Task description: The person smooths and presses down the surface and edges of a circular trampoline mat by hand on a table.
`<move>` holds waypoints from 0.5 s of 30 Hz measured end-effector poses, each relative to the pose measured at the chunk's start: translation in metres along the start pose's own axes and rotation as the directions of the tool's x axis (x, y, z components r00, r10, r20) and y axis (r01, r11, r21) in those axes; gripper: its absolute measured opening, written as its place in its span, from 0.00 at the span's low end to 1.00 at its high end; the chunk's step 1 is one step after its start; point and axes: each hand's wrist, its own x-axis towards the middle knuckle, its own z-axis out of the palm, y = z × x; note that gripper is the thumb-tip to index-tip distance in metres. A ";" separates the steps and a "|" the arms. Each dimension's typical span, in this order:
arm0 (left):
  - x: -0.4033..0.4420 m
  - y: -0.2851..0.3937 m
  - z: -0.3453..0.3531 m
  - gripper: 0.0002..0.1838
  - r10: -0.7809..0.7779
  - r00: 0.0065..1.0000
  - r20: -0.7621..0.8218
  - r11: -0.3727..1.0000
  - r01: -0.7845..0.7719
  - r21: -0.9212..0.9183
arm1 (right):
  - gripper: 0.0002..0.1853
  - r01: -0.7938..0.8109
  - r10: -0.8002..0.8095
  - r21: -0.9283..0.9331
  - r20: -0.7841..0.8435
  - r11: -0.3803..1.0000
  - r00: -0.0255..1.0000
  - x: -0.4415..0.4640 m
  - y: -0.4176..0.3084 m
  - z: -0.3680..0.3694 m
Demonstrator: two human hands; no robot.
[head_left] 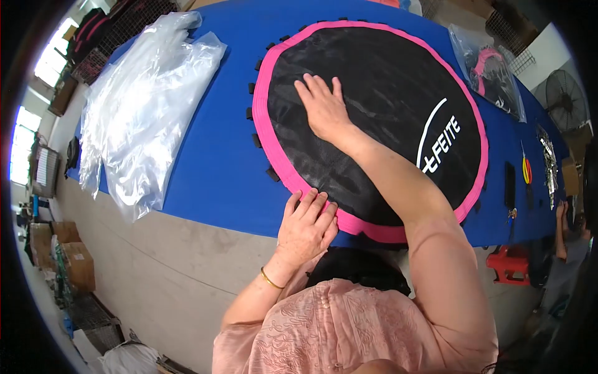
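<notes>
A round black trampoline mat with a pink border and white "FEITE" lettering lies flat on the blue table. Small black tabs stick out around its rim. My right hand rests palm down on the black fabric, left of the mat's middle, fingers spread. At the near left edge, my left hand has its bent fingers over the pink border, closed on it; what is under the fingers is hidden. A gold bangle circles my left wrist.
Clear plastic bags are heaped on the table's left. A bagged pink-and-black piece lies at the far right. Yellow-and-red handled snips and metal parts lie right. A red stool stands below; another person's arm shows.
</notes>
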 end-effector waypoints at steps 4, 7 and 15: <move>-0.002 -0.001 0.003 0.15 0.004 1.000 -0.013 1.000 -0.004 0.000 | 0.33 0.045 -0.043 0.100 -0.027 0.994 0.999 0.003 -0.039 0.006; -0.003 -0.001 0.003 0.15 -0.001 1.000 -0.009 1.000 0.001 0.026 | 0.34 0.151 -0.154 0.191 0.002 0.970 0.988 -0.016 -0.069 -0.003; -0.006 -0.001 0.008 0.14 -0.016 0.991 -0.129 0.999 0.011 -0.037 | 0.38 0.125 -0.150 0.249 0.082 0.960 0.985 -0.072 -0.060 -0.042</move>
